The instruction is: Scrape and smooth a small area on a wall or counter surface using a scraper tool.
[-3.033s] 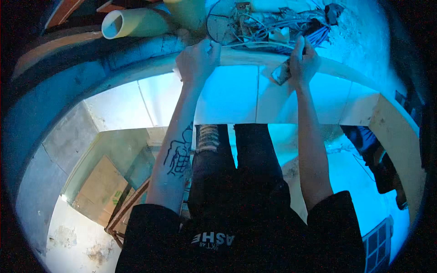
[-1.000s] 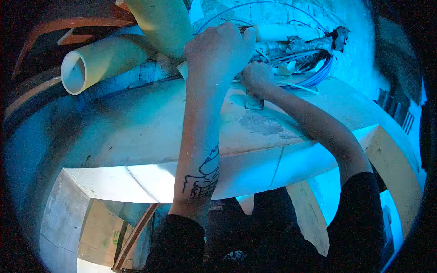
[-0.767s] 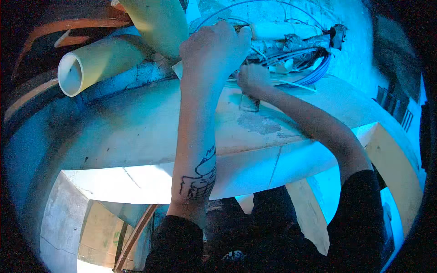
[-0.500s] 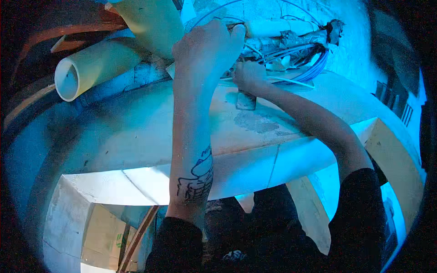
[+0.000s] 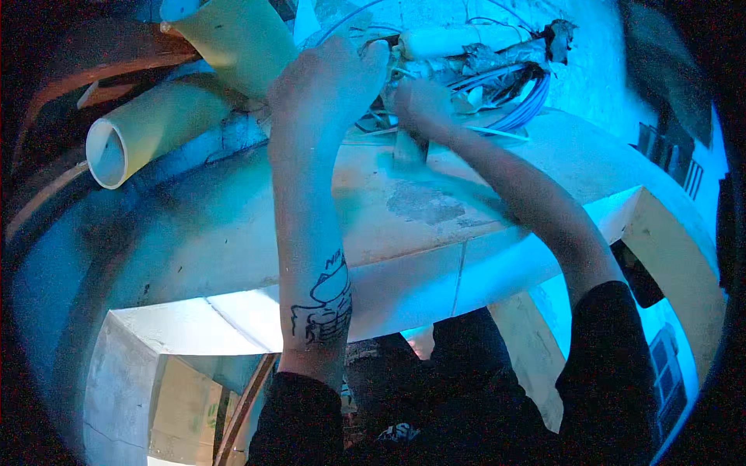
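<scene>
My left hand [image 5: 330, 85] is raised over the far part of the worktop, back toward me, thumb up and fingers curled inward. What its fingers hold, if anything, is hidden. Close on its right, my right hand [image 5: 422, 107] is closed in a fist. A blocky grey piece [image 5: 410, 147] with a flat end sticks out below that fist; its upper part is covered. Just beyond both hands lie a white tube [image 5: 465, 41] and a coiled bundle of bluish cables [image 5: 531, 101]. A thin pale cable [image 5: 497, 133] runs out to the right from beside my right hand.
Two wide yellowish pipes, one lower [image 5: 159, 128] and one upper [image 5: 237, 46], lie at the far left beside a reddish-brown curved piece [image 5: 116, 50]. The pale worktop [image 5: 233, 233] has a dark stain [image 5: 423, 202]. Below its front edge is a cardboard box [image 5: 183, 404].
Both hands have shifted slightly left in the picture, along with the pipes and worktop, as the view moved. The grey piece under my right fist now shows at a different angle.
</scene>
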